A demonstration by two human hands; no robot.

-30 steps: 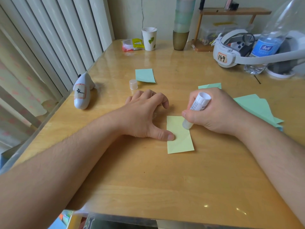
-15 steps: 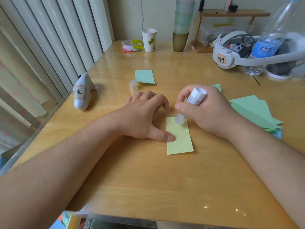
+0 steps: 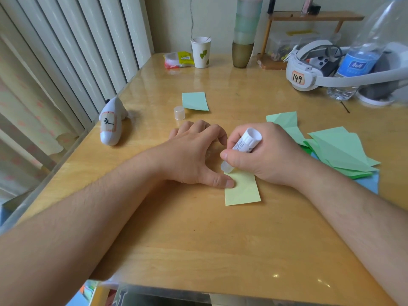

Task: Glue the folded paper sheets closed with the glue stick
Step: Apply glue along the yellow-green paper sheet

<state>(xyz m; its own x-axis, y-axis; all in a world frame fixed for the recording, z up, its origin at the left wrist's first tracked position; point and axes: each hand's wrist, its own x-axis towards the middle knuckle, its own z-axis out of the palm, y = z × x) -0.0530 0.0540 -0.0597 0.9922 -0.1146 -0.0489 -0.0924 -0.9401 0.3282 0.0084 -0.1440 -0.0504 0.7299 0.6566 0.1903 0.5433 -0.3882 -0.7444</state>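
Glossy wooden bench [image 3: 198, 235]: yellow folded sheet [image 3: 242, 191] centre; beyond it a clear cap [image 3: 179, 113], mint sheet [image 3: 195, 101], paper cup [image 3: 200, 52], perhaps a snack packet [image 3: 177, 60].

We count two bare hands over the bench [image 3: 198, 239], the left hand [image 3: 194, 157] and the right hand [image 3: 265, 157], with one glue stick [image 3: 245, 146] and one loose cap [image 3: 179, 113]. One yellow-green folded sheet [image 3: 242, 191] lies near us, one pale green folded sheet [image 3: 195, 101] lies farther off, and a green paper pile [image 3: 340, 151] overlaps too much to count. We also count one paper cup [image 3: 201, 52], one water bottle [image 3: 362, 56], one white headset [image 3: 309, 71] and one white controller [image 3: 111, 122].
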